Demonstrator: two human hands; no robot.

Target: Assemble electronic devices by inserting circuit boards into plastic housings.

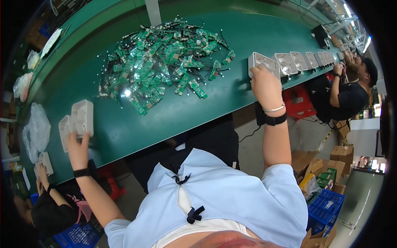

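Observation:
My left hand (pixel 77 149) is at the near end of two pale plastic housings, its thumb and forefinger apart. One shallow housing (pixel 85 113) stands to the right of the other housing (pixel 64 124), and my fingertips touch their near edges. My right hand (pixel 266 87) reaches to the right part of the bench, fingers closed on the rim of a pale plastic housing (pixel 264 60). Its fingertips are partly hidden behind the knuckles. Between my hands, farther back, lies a wide heap of green circuit boards (pixel 165 58) with black wires.
A row of similar housings (pixel 300 61) runs along the green bench (pixel 198 120) to the right, toward a seated co-worker (pixel 351 93). Another co-worker's hand (pixel 42 175) touches a housing at the lower left. A clear plastic bag (pixel 36 132) lies at the far left.

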